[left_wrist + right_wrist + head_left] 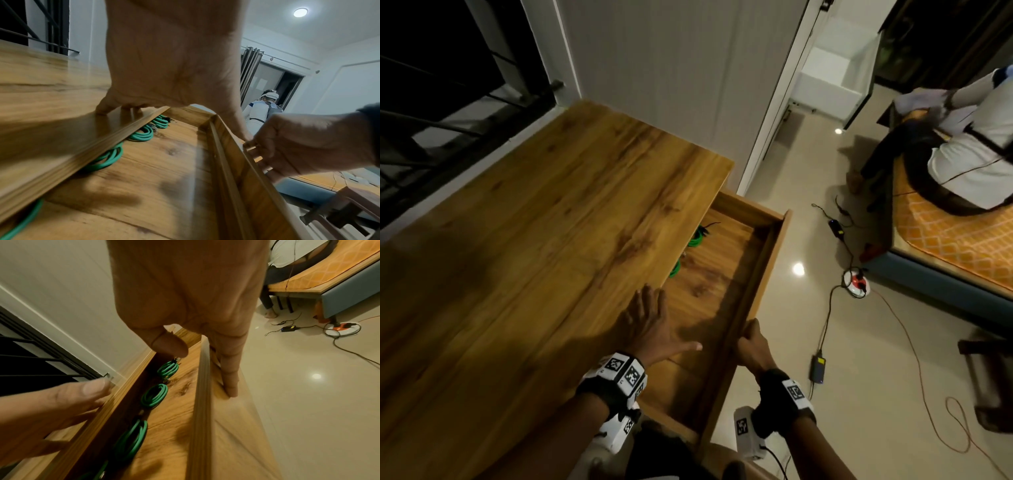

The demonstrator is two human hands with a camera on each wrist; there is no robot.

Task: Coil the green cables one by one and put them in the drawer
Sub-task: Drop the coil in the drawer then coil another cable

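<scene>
The wooden drawer (767, 270) stands pulled out from under the tabletop (544, 246). Several coiled green cables (695, 238) lie in a row along its inner side, half under the tabletop edge; the wrist views show the coils (141, 135) (154, 395) more plainly. My left hand (650, 318) lies flat on the tabletop by the edge, its fingers (102, 108) straight and pressing the wood. My right hand (751, 342) grips the drawer's front panel (202, 386), thumb (170, 344) inside and fingers (230, 371) down the outer face. Neither hand holds a cable.
On the tiled floor right of the drawer lie black power adapters (817, 368), an orange cord and a round extension socket (856, 282). A person in white (969, 147) sits on a bed with an orange cover. A barred window (431, 102) runs along the table's left side.
</scene>
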